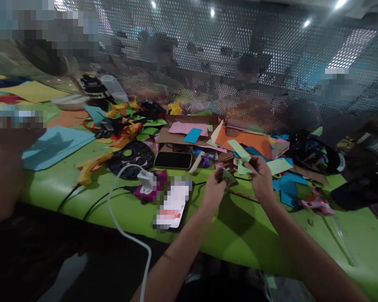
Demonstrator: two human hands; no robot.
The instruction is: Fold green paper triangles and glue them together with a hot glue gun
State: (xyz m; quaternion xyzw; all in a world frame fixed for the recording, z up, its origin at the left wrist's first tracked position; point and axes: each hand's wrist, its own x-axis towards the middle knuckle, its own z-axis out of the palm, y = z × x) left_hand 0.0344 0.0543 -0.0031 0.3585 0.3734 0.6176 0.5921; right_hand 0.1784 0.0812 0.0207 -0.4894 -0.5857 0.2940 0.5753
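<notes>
My left hand is closed on a small, dull green folded piece of paper; its exact shape is too blurred to tell. Just to the right, my right hand pinches a curled strip of pale green paper. Both hands are raised over the green tabletop, close together but apart. Beneath them lies a thin brown stick. Beside my right hand are a flat pale green paper piece and blue paper pieces.
Left of my hands are a lit phone, a dark phone, a white charger with its cable, and a yellow glue gun. Another person's arm is at far left. A perforated metal screen stands behind.
</notes>
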